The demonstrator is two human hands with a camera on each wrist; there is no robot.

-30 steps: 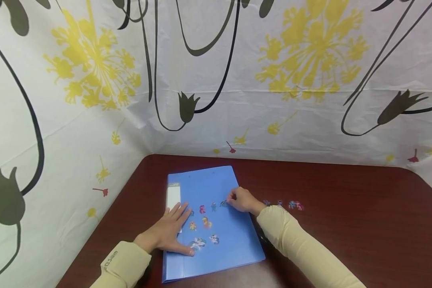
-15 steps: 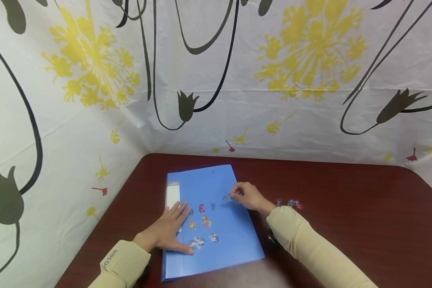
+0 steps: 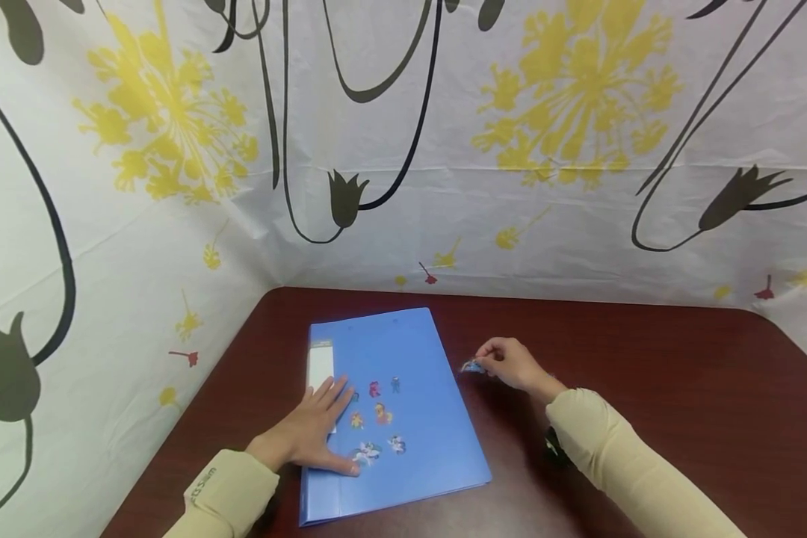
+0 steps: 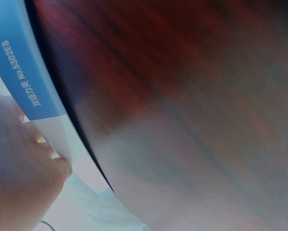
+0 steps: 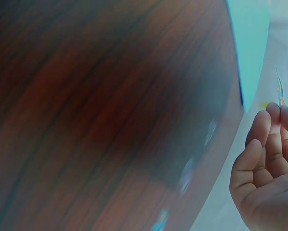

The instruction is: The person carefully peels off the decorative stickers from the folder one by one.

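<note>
A blue folder (image 3: 410, 344) lies on the dark wood table, with several small cartoon pony stickers, among them a pink one (image 3: 374, 388) and an orange one (image 3: 382, 413), on its cover. My left hand (image 3: 309, 430) rests spread over the folder's left side, the thumb beside a white pony sticker (image 3: 367, 453). To the right of the folder, my right hand (image 3: 514, 364) pinches a small bluish pony sticker (image 3: 472, 366) between thumb and forefinger above the table. In the right wrist view that sticker (image 5: 279, 86) appears edge-on at the fingertips.
In the right wrist view, several shiny stickers (image 5: 186, 175) lie on the table (image 5: 86, 120); in the head view the right arm covers that place. A white label (image 3: 321, 362) runs along the folder's left side. Patterned white cloth (image 3: 403, 149) hangs behind and to the left of the table.
My right hand has lifted the sticker off the folder's cover and carried it right, past the folder's edge. My left hand stays in place on the folder.
</note>
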